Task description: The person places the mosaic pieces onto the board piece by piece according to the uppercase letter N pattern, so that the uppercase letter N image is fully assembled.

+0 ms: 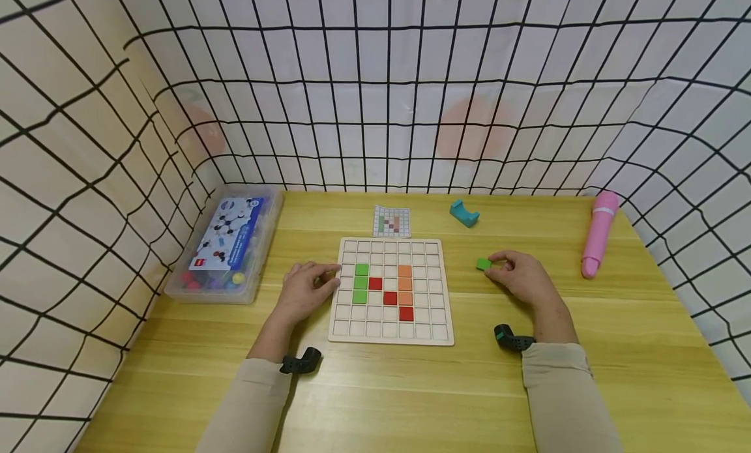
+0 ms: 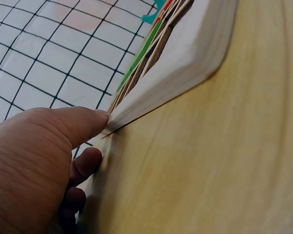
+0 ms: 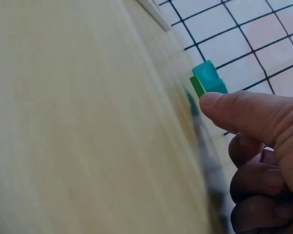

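Note:
Between thumb and fingers, my right hand (image 1: 519,277) pinches a small green square tile (image 1: 484,264), to the right of the board; the right wrist view shows the tile (image 3: 197,86) at the thumb tip. My left hand (image 1: 308,287) rests by the left edge of the wooden grid board (image 1: 389,246), its thumb tip touching that edge in the left wrist view. Set in the board's squares are a column of green tiles (image 1: 360,283), red tiles (image 1: 390,298) stepping down diagonally, and a column of orange tiles (image 1: 405,284).
Behind the board lies a small card (image 1: 392,222) printed with a coloured grid pattern. A teal curved piece (image 1: 464,214) is at the back right, a pink cylindrical object (image 1: 600,234) farther right. A clear plastic case (image 1: 266,244) stands at left. Black wire mesh (image 1: 387,120) surrounds the table.

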### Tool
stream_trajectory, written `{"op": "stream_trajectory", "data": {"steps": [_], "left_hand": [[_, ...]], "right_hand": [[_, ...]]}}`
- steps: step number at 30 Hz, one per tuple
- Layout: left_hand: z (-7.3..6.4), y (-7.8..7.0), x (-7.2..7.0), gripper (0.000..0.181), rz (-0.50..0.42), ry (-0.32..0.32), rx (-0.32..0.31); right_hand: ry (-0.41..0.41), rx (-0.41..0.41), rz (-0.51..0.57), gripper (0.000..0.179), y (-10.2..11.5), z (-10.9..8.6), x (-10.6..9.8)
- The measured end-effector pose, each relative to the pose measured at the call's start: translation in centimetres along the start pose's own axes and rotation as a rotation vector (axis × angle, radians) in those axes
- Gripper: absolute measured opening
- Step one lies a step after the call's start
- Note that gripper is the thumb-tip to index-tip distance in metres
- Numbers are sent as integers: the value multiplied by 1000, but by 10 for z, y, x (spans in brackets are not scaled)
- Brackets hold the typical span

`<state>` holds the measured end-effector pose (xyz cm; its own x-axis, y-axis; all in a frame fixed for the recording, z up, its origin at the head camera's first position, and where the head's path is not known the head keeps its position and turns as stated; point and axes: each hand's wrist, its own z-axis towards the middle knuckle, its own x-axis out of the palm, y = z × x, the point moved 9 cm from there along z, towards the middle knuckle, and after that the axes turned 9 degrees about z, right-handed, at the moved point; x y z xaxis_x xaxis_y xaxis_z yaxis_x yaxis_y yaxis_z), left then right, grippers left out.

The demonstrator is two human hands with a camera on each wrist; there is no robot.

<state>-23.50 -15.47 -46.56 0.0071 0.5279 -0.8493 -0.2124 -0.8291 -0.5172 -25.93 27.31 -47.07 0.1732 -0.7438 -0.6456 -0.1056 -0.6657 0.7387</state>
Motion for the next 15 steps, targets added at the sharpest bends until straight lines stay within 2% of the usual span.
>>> {"op": "stream_trajectory", "data": {"steps": [7,15], "left_hand": [[0,0,0,33,3,6,-11],[0,0,0,33,8,8,-9]], "right_hand": [[-2,-29,21,44,20,-3,5],[25,-60,99,40,54,-5,24]]}}
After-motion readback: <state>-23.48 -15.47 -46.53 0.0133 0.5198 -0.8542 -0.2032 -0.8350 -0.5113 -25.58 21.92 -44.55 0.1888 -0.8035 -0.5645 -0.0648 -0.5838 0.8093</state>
